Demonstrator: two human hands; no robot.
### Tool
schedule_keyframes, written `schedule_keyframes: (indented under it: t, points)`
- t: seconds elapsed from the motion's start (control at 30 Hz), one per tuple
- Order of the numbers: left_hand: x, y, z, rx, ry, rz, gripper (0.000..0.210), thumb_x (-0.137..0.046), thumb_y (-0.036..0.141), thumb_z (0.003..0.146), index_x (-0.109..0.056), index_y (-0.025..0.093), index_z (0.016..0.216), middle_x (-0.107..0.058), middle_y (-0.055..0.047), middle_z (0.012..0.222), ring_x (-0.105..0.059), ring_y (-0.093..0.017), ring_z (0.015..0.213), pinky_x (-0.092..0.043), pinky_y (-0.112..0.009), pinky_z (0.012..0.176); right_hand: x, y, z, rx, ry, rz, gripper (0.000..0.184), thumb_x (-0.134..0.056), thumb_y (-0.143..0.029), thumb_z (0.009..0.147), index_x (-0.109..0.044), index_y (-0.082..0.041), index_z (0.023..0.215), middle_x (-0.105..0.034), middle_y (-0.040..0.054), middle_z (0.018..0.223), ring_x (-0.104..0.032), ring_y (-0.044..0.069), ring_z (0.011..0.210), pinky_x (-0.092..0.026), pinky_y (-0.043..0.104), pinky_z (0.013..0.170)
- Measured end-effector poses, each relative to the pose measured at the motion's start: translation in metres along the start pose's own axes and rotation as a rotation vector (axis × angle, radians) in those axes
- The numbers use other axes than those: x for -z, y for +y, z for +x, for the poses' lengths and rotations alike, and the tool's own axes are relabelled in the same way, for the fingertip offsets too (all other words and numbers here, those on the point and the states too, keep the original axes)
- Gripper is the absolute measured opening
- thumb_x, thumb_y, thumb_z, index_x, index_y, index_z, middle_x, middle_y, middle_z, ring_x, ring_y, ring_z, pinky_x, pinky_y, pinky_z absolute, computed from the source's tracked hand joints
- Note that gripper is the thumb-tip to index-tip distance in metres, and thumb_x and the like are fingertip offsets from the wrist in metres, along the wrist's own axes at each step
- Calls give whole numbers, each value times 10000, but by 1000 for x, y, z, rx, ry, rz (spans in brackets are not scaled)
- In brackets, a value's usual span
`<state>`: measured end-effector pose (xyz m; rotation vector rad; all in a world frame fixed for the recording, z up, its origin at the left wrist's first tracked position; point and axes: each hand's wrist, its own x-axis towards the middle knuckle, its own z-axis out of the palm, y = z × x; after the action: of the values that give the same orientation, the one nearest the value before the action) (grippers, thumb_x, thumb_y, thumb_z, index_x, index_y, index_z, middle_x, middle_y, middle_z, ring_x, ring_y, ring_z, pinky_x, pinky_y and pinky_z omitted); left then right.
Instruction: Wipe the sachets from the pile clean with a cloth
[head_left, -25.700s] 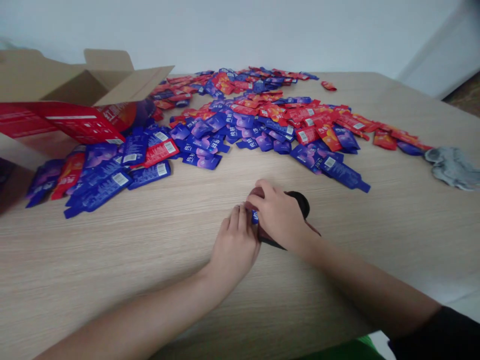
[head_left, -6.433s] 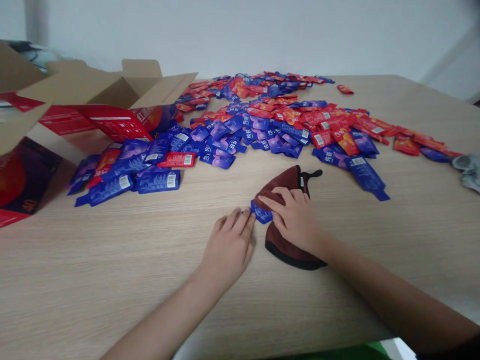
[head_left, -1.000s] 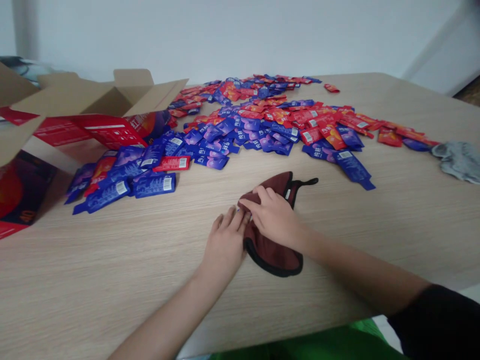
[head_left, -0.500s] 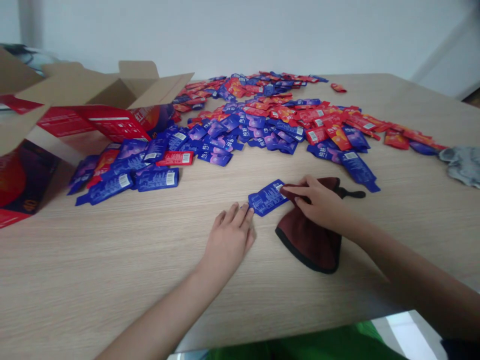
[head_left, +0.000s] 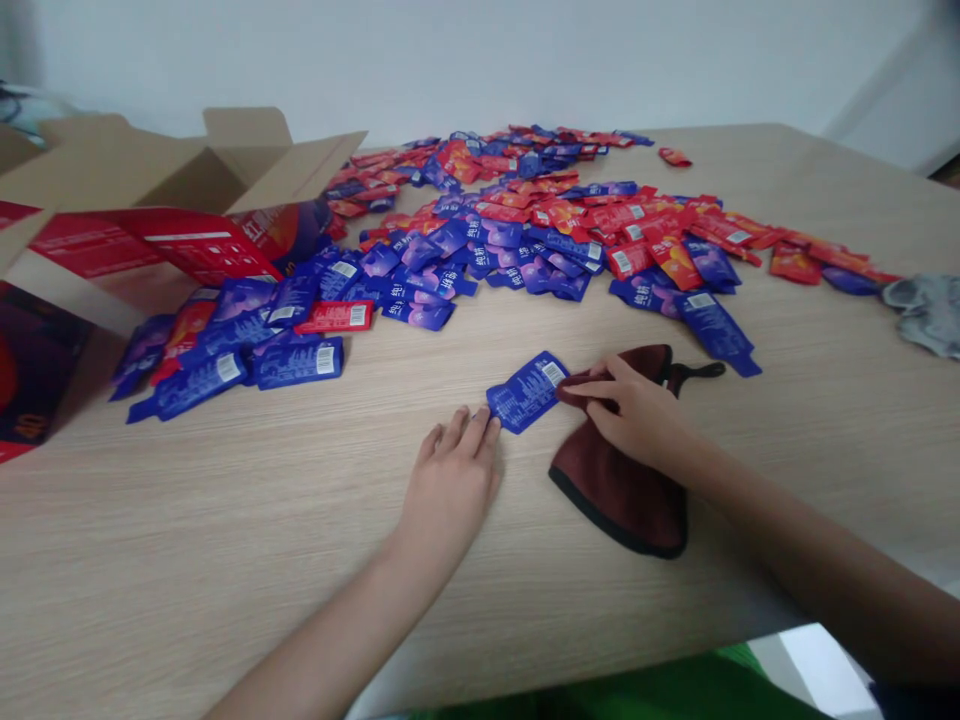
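A blue sachet (head_left: 527, 392) lies flat on the table, its white barcode patch facing up. My left hand (head_left: 454, 470) rests palm down with fingers stretched out, its fingertips at the sachet's left end. My right hand (head_left: 637, 405) pinches a bunched part of a maroon cloth (head_left: 619, 490) with black edging and a black loop. The pinched part touches the sachet's right end, beside the barcode, while the rest of the cloth spreads over the table under my hand.
A long heap of red and blue sachets (head_left: 517, 240) stretches across the back. More blue sachets (head_left: 296, 362) lie beside an open red cardboard box (head_left: 217, 245) at left. A grey cloth (head_left: 930, 312) sits at the far right, and one red sachet (head_left: 675, 157) lies apart behind.
The whole view has shifted slightly. Both hands stay at the sachet, and the cloth's lower part has spread a little. My grip on the cloth looks the same.
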<state>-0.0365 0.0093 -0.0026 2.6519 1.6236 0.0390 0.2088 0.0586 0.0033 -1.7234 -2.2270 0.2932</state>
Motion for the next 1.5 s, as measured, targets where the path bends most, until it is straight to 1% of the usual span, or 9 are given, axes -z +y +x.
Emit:
schedule_keyframes:
  t: [0.2, 0.37, 0.5, 0.67, 0.93, 1.13, 1.3, 1.4, 1.5]
  points:
    - [2, 1, 0, 4, -11, 8, 467, -525, 154, 878, -538, 125, 1343, -482, -111, 1452, -464, -342, 1317, -458, -521, 1026, 19, -24, 20, 120, 60, 82, 299, -534, -198, 851, -739, -304, 1042, -580, 33, 994, -591, 178, 864, -466, 318, 733]
    - [4, 0, -3, -16, -9, 12, 470, -512, 140, 876, -536, 126, 1345, -492, -120, 1441, -459, -339, 1321, -460, -510, 1027, -8, -64, 14, 354, 102, 43, 340, -466, -194, 896, -680, -249, 1154, -557, 94, 1116, -531, 233, 988, -457, 386, 850]
    - [2, 1, -3, -6, 25, 8, 430, -477, 142, 896, -561, 127, 1317, -504, -111, 1434, -474, -329, 1312, -464, -512, 1022, -28, -49, 10, 289, 92, -75, 336, -486, -187, 870, -670, -242, 1145, -553, 107, 1122, -513, 261, 974, -454, 424, 856]
    - [1, 1, -1, -5, 17, 1, 467, -507, 128, 863, -551, 131, 1328, -497, -112, 1440, -477, -333, 1306, -469, -515, 1010, -15, -11, 22, 117, 118, -17, 328, -480, -179, 858, -674, -218, 1119, -548, 105, 1078, -547, 253, 970, -485, 397, 841]
    - [2, 3, -4, 8, -4, -2, 493, -499, 109, 841, -543, 136, 1332, -484, -123, 1450, -439, -333, 1338, -435, -503, 1042, -13, -52, 9, 338, 61, 83, 381, -441, -130, 881, -627, -228, 1199, -536, 103, 1094, -550, 229, 954, -472, 410, 881]
    - [14, 0, -2, 20, -24, -60, 473, -468, 108, 856, -548, 155, 1320, -510, -105, 1426, -460, -306, 1314, -462, -474, 1001, -13, -12, 14, 155, 50, 102, 351, -461, -176, 874, -659, -247, 1156, -544, 72, 1062, -587, 207, 960, -495, 351, 846]
    - [31, -4, 23, 136, 54, -183, 245, -431, 285, 960, -663, 214, 997, -655, -48, 1065, -620, -216, 987, -505, -370, 867, -3, -9, 20, 78, 48, 235, 346, -471, -196, 869, -654, -276, 1151, -563, 37, 1042, -617, 169, 880, -508, 320, 794]
    - [27, -4, 40, 247, 91, -179, 376, -493, 509, 930, -610, 165, 1028, -620, -85, 1033, -597, -254, 964, -501, -396, 836, -3, -16, 21, 108, 74, 270, 354, -476, -191, 864, -646, -277, 1162, -566, 42, 1064, -616, 181, 929, -504, 333, 825]
    - [17, -3, 53, 256, 42, -165, 464, -648, 524, 825, -584, 138, 1074, -589, -119, 1079, -565, -290, 1022, -485, -422, 860, -4, -14, 22, 96, 127, 287, 351, -496, -186, 848, -646, -263, 1156, -570, 46, 1060, -615, 189, 936, -507, 341, 837]
